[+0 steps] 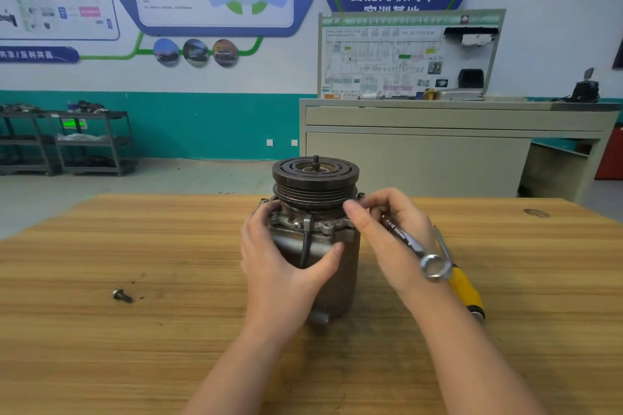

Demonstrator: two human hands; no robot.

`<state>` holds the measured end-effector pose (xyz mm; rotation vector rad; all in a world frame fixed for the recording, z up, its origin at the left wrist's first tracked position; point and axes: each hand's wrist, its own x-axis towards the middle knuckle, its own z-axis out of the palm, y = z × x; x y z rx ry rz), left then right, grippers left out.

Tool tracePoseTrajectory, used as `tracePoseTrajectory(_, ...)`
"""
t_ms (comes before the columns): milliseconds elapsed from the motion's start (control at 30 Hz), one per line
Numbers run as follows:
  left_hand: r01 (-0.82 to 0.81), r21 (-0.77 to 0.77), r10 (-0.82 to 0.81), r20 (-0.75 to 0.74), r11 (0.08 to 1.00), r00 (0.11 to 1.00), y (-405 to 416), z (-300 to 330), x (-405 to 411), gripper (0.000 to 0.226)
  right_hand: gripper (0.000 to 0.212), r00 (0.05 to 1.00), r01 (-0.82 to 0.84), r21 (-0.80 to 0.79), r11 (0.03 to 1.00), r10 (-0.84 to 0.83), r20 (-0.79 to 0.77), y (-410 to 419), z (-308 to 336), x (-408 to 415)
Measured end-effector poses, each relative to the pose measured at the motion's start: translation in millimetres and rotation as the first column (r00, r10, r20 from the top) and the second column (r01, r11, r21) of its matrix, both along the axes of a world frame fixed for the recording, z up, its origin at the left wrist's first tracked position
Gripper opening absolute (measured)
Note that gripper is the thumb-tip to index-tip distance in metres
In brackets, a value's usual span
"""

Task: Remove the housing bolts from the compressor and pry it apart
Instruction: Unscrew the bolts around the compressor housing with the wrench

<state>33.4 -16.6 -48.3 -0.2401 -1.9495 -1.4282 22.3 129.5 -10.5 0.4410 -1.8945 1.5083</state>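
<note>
A metal compressor point(340, 266) stands upright on the wooden table point(135, 330), its dark grooved pulley point(315, 178) on top. My left hand point(279, 266) wraps around the housing's left and front side. My right hand point(391, 236) sits at the housing's upper right rim, fingertips near a raised bolt head point(361, 195). A silver combination wrench point(413, 246) lies across that hand's palm, ring end pointing toward me. One removed bolt point(122, 295) lies loose on the table to the left.
A yellow-handled screwdriver point(467, 290) rests on the table behind my right wrist. Beyond the table stand a beige cabinet point(438, 152) with a wiring display board, and dark metal shelves point(67, 141) at the far left.
</note>
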Motion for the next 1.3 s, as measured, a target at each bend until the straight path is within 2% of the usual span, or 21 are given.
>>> tracePoseTrajectory(100, -0.002, 0.003, 0.002, 0.011, 1.0, 1.0, 0.3, 0.2, -0.1, 0.087, 0.018, 0.997, 0.075, 0.109, 0.991, -0.075, -0.004, 2.0, -1.7, -1.2)
tracePoseTrajectory(233, -0.018, -0.004, 0.018, 0.008, 1.0, 1.0, 1.2, 0.8, 1.4, 0.086, 0.011, 0.998, 0.051, 0.037, 0.998, -0.05, -0.034, 0.6, 1.3, 2.4)
tracePoseTrajectory(300, -0.088, -0.028, 0.086, -0.056, 0.996, 0.995, 4.8, 0.6, 5.3, 0.08, 0.009, 0.996, 0.054, -0.041, 0.998, -0.057, -0.071, 0.6, 5.3, 4.9)
tracePoseTrajectory(367, -0.185, -0.091, 0.165, -0.193, 0.978, 0.967, 8.5, 0.3, 8.5, 0.071, 0.011, 0.988, 0.062, -0.082, 0.995, -0.073, -0.135, -0.3, 9.0, 9.6)
tracePoseTrajectory(433, -0.224, -0.139, 0.174, -0.303, 0.965, 0.937, 9.9, 2.6, 11.0, 0.053, 0.012, 0.976, 0.04, -0.019, 0.999, -0.043, -0.213, -3.1, 10.5, 15.4)
tracePoseTrajectory(533, -0.243, -0.22, 0.132, -0.424, 0.945, 0.896, 6.8, 5.6, 12.7, 0.026, 0.012, 0.933, 0.078, 0.208, 0.975, 0.002, -0.36, -10.0, 10.8, 23.9)
tracePoseTrajectory(667, -0.277, -0.266, 0.104, -0.52, 0.923, 0.848, 2.6, 7.6, 13.5, 0.025, 0.022, 0.918, 0.079, 0.258, 0.963, 0.031, -0.395, -12.5, 10.8, 25.9)
tracePoseTrajectory(800, -0.221, -0.276, 0.058, -0.497, 0.935, 0.866, 0.5, 7.9, 14.7, 0.038, 0.021, 0.921, 0.048, 0.232, 0.972, 0.047, -0.388, -12.8, 10.9, 25.7)
tracePoseTrajectory(900, -0.168, -0.258, 0.04, -0.437, 0.951, 0.899, 1.1, 7.5, 16.5, 0.035, 0.018, 0.921, 0.025, 0.281, 0.959, 0.086, -0.379, -15.3, 8.9, 25.3)
tracePoseTrajectory(1033, -0.245, -0.167, 0.15, -0.44, 0.955, 0.885, -2.9, 12.3, 15.8, 0.034, 0.025, 0.905, 0.033, 0.284, 0.958, 0.091, -0.415, -16.6, 6.8, 24.0)
tracePoseTrajectory(1100, -0.334, 0.025, 0.321, -0.349, 0.942, 0.88, -20.9, 21.6, 12.3, 0.032, 0.023, 0.895, 0.068, 0.193, 0.979, 0.025, -0.445, -15.1, 5.5, 22.4)
tracePoseTrajectory(1133, -0.413, 0.11, 0.427, -0.23, 0.904, 0.874, -37.0, 26.5, 8.0, 0.033, 0.02, 0.905, 0.066, 0.113, 0.991, -0.012, -0.424, -13.9, 5.0, 20.8)
tracePoseTrajectory(1167, -0.523, 0.112, 0.532, -0.065, 0.845, 0.845, -57.4, 29.2, 2.1, 0.036, 0.016, 0.927, 0.033, 0.004, 0.999, -0.029, -0.374, -13.1, 4.5, 19.0)
tracePoseTrajectory(1233, -0.682, -0.113, 0.683, 0.275, 0.722, 0.677, -107.6, 25.2, -9.2, 0.041, 0.012, 0.962, -0.073, -0.235, 0.969, 0.007, -0.273, -11.3, 3.8, 14.1)
tracePoseTrajectory(1300, -0.689, -0.309, 0.734, 0.475, 0.656, 0.486, -153.4, 14.2, -12.0, 0.041, 0.009, 0.971, -0.144, -0.392, 0.909, 0.053, -0.234, -9.5, 3.2, 8.7)
